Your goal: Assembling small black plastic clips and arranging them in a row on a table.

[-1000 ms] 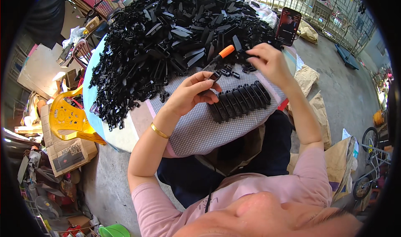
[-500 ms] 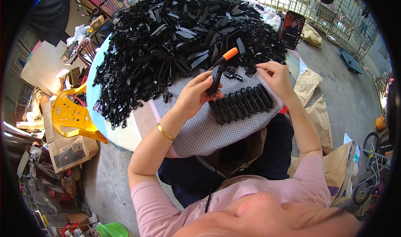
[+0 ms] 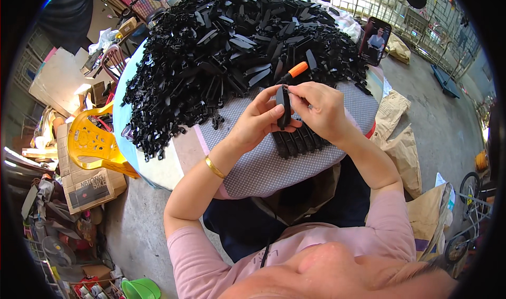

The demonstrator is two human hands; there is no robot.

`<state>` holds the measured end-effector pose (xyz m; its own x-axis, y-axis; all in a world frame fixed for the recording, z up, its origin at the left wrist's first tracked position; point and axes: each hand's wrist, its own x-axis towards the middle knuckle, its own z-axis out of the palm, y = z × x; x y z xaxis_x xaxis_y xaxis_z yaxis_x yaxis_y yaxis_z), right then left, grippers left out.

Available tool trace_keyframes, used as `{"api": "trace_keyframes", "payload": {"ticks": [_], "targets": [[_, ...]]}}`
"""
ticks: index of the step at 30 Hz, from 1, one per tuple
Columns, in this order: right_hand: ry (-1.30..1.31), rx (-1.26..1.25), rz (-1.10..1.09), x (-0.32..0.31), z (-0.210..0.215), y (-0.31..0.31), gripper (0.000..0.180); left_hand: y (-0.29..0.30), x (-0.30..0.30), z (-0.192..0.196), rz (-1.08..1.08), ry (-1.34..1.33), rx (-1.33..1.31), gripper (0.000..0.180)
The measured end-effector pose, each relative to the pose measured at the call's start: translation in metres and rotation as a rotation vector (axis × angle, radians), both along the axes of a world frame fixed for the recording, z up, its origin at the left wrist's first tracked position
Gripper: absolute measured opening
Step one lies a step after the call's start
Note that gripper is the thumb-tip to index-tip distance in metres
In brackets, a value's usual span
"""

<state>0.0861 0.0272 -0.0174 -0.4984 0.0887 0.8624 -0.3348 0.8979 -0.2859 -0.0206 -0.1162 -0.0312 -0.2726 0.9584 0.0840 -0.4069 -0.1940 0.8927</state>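
Observation:
My left hand (image 3: 258,117) is closed around a long black plastic piece (image 3: 283,109), held upright above the near part of the table. At the piece's upper end, my right hand (image 3: 322,112) is pinched; whatever sits between its fingertips is too small and hidden to name. Under my hands lies a row of similar black plastic pieces (image 3: 296,145), set side by side and partly covered by the right hand. Just beyond my fingers, a tool with an orange handle (image 3: 298,69) rests against the large heap of loose black plastic parts (image 3: 211,51).
The round table wears a dotted grey cloth (image 3: 253,167). A phone with a lit screen (image 3: 375,40) stands at the heap's right edge. To the left are a yellow plastic chair (image 3: 87,141) and a cardboard box (image 3: 95,188). Brown paper bags (image 3: 403,156) lie at the right.
My right hand has come left from the edge of the heap to the upper end of the held piece. My left hand has shifted slightly right and turned the piece more upright.

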Motion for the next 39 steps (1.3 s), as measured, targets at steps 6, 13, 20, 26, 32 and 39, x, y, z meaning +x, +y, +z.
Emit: {"api": "trace_keyframes", "payload": {"ticks": [6,13,20,26,32,39], "targets": [[0.013,0.213,-0.099,0.006,0.001,-0.005,0.019,0.001,0.001,0.0,0.069,0.059,-0.002,0.048],[-0.231,0.112,0.079,0.011,0.011,-0.006,0.027,-0.002,0.007,-0.003,0.172,-0.008,0.027,0.047],[-0.294,-0.013,0.197,0.011,0.012,-0.001,0.035,0.002,0.015,-0.004,0.221,-0.014,0.021,0.047],[-0.161,-0.001,0.175,0.009,0.011,-0.002,0.034,0.002,0.014,0.001,0.3,0.137,0.086,0.048],[-0.05,-0.547,0.27,0.015,-0.004,-0.017,0.03,0.007,0.026,0.0,0.527,0.775,0.16,0.054],[-0.166,-0.441,0.013,0.047,0.013,0.014,0.025,0.004,0.022,0.001,0.411,1.07,0.142,0.071]]}}
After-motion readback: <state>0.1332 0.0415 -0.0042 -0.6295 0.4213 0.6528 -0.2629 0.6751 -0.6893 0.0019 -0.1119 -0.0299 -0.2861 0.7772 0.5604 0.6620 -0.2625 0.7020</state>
